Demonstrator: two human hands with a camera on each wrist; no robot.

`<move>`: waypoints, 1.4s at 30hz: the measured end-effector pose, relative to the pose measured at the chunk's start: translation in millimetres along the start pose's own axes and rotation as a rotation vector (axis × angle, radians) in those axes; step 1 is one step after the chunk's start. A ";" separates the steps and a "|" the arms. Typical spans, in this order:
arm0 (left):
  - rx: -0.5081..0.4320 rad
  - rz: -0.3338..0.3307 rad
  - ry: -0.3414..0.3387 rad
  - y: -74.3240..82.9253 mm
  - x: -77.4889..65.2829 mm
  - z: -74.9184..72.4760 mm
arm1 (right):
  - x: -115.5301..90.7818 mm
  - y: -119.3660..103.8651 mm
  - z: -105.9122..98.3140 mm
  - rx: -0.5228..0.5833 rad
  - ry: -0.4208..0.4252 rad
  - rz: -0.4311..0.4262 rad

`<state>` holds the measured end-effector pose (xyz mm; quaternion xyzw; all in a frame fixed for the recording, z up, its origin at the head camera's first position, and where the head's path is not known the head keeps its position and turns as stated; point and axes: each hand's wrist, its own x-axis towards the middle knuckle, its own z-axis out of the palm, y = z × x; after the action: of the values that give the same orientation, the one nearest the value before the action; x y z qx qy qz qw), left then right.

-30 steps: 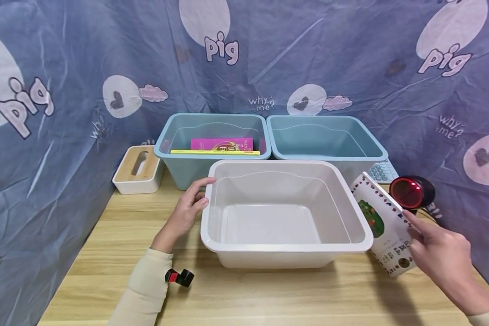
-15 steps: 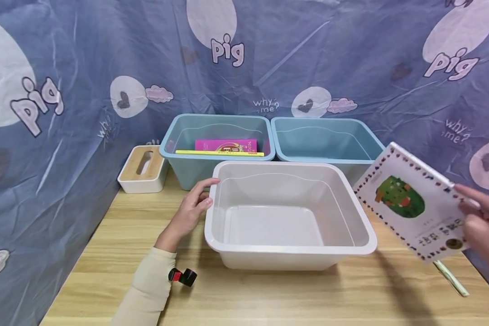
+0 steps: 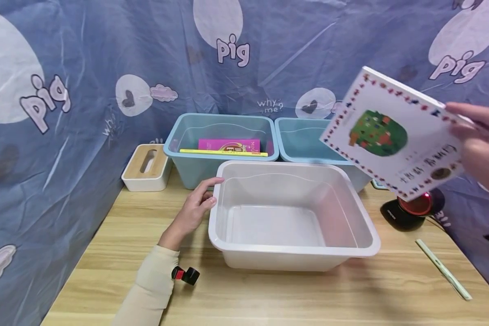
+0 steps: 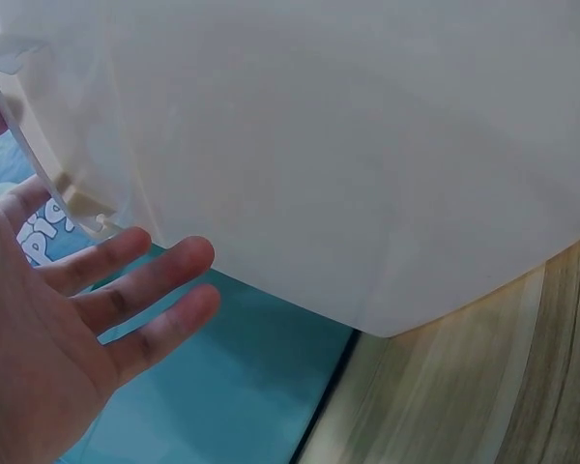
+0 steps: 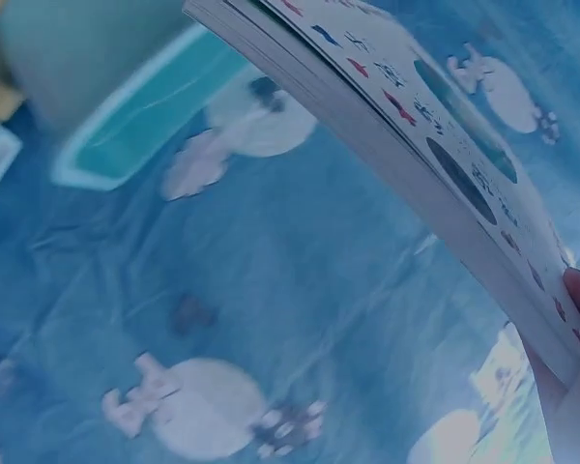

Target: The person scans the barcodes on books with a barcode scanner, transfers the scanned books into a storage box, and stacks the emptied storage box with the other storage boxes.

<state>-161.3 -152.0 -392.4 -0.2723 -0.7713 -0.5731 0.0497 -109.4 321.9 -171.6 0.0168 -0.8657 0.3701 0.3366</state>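
Note:
My right hand [image 3: 482,140] grips a white picture book [image 3: 395,136] by one end, raised above and to the right of the bins. Its cover has a green oval picture and a dotted border; in the right wrist view the page edges of the book [image 5: 396,184] face the camera, with the thumb at the lower right. My left hand [image 3: 193,206] holds the left rim of a pale grey plastic bin [image 3: 293,249] that contains nothing. The left wrist view shows this hand [image 4: 97,309] at the rim, several fingers extended below it.
Behind stand two blue-green bins; the left bin [image 3: 195,170] holds a pink package [image 3: 228,145] and a yellow item [image 3: 224,153]. A wooden-topped tissue box [image 3: 146,170] is at left. At right are a black device with a red light [image 3: 407,217] and a pale green strip [image 3: 444,269].
My right hand has lifted the book up from beside the grey bin, turning its cover more toward the head camera. My left hand stays at the rim.

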 end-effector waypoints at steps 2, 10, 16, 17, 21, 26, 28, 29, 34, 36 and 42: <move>-0.002 0.000 -0.003 0.0 0.0 -0.2 | 10.8 -19.5 12.9 -0.072 0.018 -0.054; 0.001 -0.019 -0.003 3.0 -0.7 -0.3 | 50.8 -59.3 82.4 -0.006 0.042 -0.443; 0.015 -0.026 0.002 2.2 0.2 0.6 | 66.5 -72.7 133.4 0.009 -0.068 -0.555; 0.017 -0.026 0.001 2.2 0.6 0.9 | 67.6 -74.3 141.7 0.013 -0.087 -0.552; 0.017 -0.027 -0.002 1.7 1.1 1.6 | 70.7 -80.2 174.9 0.015 -0.178 -0.492; 0.010 -0.016 0.007 0.1 0.5 1.2 | 72.7 -83.1 213.7 0.041 -0.242 -0.424; 0.008 -0.020 0.004 -0.4 0.4 1.7 | 71.6 -82.6 225.2 0.059 -0.249 -0.410; 0.008 -0.024 0.000 -0.5 0.4 2.3 | 70.9 -82.4 229.7 0.070 -0.249 -0.409; 0.000 -0.022 -0.001 -0.1 0.2 3.8 | 66.9 -88.7 244.0 0.074 -0.251 -0.409; -0.008 -0.019 0.000 -0.1 0.3 3.4 | 66.2 -92.6 248.8 0.064 -0.251 -0.432; -0.005 -0.028 0.001 -0.6 0.5 1.7 | 62.7 -100.0 265.6 0.057 -0.268 -0.490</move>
<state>-161.6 -150.3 -393.2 -0.2612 -0.7736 -0.5758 0.0411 -281.5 89.9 -203.9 0.2839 -0.8618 0.2963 0.2981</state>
